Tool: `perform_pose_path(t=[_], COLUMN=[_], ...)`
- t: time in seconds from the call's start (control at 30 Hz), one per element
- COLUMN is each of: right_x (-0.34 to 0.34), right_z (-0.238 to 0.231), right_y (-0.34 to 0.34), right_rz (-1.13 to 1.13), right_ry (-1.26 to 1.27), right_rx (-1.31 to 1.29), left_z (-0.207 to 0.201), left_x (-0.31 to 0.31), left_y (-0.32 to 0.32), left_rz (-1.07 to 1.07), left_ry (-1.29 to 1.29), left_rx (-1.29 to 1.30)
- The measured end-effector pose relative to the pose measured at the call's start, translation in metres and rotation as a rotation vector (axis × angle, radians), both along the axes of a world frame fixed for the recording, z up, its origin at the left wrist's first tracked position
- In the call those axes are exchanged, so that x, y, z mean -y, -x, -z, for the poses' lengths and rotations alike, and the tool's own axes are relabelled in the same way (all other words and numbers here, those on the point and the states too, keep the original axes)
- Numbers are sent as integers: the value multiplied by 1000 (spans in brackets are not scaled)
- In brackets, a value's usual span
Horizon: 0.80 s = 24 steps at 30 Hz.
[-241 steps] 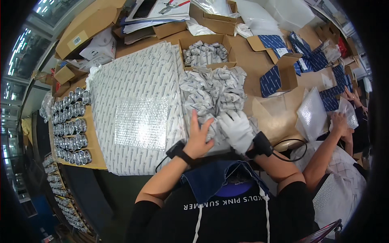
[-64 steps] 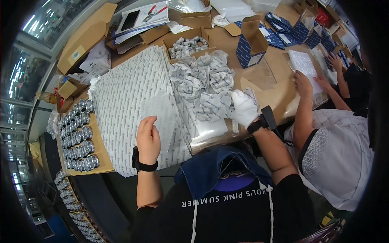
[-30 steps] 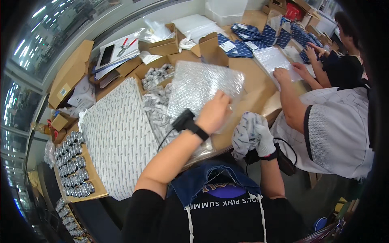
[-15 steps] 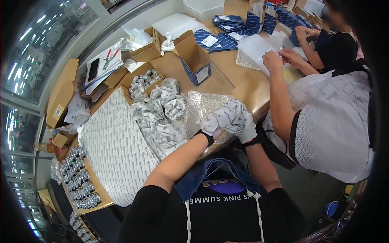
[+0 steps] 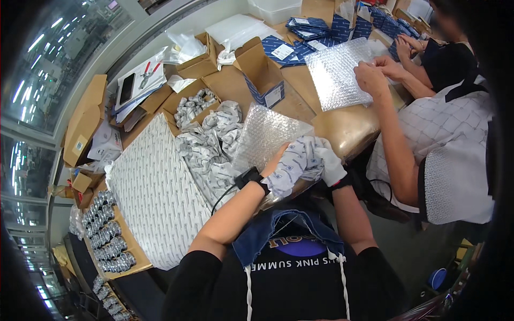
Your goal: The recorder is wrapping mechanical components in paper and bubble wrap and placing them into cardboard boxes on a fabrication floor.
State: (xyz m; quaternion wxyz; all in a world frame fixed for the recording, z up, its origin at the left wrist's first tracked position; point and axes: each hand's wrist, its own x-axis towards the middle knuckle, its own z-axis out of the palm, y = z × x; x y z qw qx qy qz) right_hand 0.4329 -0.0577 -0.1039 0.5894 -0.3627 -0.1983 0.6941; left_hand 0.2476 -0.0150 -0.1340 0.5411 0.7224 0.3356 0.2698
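Note:
A crumpled bundle of white printed wrapping paper (image 5: 301,160) is between my hands at the table's near edge. Its inside is hidden. My right hand (image 5: 333,167), in a white glove, is closed on the bundle's right side. My left hand (image 5: 276,158) grips it from the left, its fingers mostly covered by paper. Just beyond lies a sheet of bubble wrap (image 5: 262,134), partly under the bundle. To the left are several crumpled paper-wrapped pieces (image 5: 222,125) and a large stack of printed paper sheets (image 5: 155,198).
An opened blue-and-brown carton (image 5: 262,75) stands ahead. A box of small wrapped parts (image 5: 194,104) sits behind the paper heap. Ridged metal parts (image 5: 110,241) fill a tray at far left. Pliers (image 5: 145,77) lie on papers. On the right, a co-worker's hands (image 5: 375,75) hold bubble wrap.
My left wrist has turned, and a dark band device now shows on it. The bundle has shifted slightly. The co-worker's bubble wrap has been raised and spread toward the left.

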Motion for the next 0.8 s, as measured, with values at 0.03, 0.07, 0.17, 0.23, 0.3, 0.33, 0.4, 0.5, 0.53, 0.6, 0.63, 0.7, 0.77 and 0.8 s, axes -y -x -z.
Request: perform_pose_path(t=[0.03, 0.07, 0.17, 0.23, 0.3, 0.33, 0.4, 0.5, 0.53, 0.6, 0.63, 0.7, 0.77, 0.8], right_x=[-3, -4, -4, -3, -4, -4, -4, -5, -6, -5, -3, 0, 2, 2], right_z=[9, 18, 28, 32, 36, 39, 45, 44, 41, 36, 31, 4, 7, 10], right_y=[-2, -6, -11, -13, -16, -17, -18, -9, -2, 9, 14, 26, 27, 27], right_rz=[-35, -71, -62, -74, -85, -128, -168, -72, 5, 80, 93, 127, 160, 188], right_ry=[5, 10, 10, -6, -24, -74, -124, 50, 116, 183, 196, 279, 224, 167], right_rx=[105, 211, 106, 154, 204, 370, 535, 125, 41, -43, 133, 375, 508, 642], left_z=[0, 0, -8, -11, -14, -16, -20, -28, -33, -31, -26, -26, -38, -31], left_x=[5, 7, 1, -4, -4, 0, 5, 14, 18, 21, 21, 19, 16, 14], left_y=[2, 4, 11, 20, 23, 23, 21, 16, 10, 5, 7, 9, 10, 14], left_rz=[-83, -167, -277, -236, -193, -67, 64, 148, 111, 74, 49, 28, -29, -26], left_ry=[75, 150, -243, -386, -528, -609, -689, -698, -532, -364, -318, -266, -235, -236], left_rx=[-81, -162, -559, -469, -376, -412, -446, -591, -671, -748, -874, -1002, -920, -921])
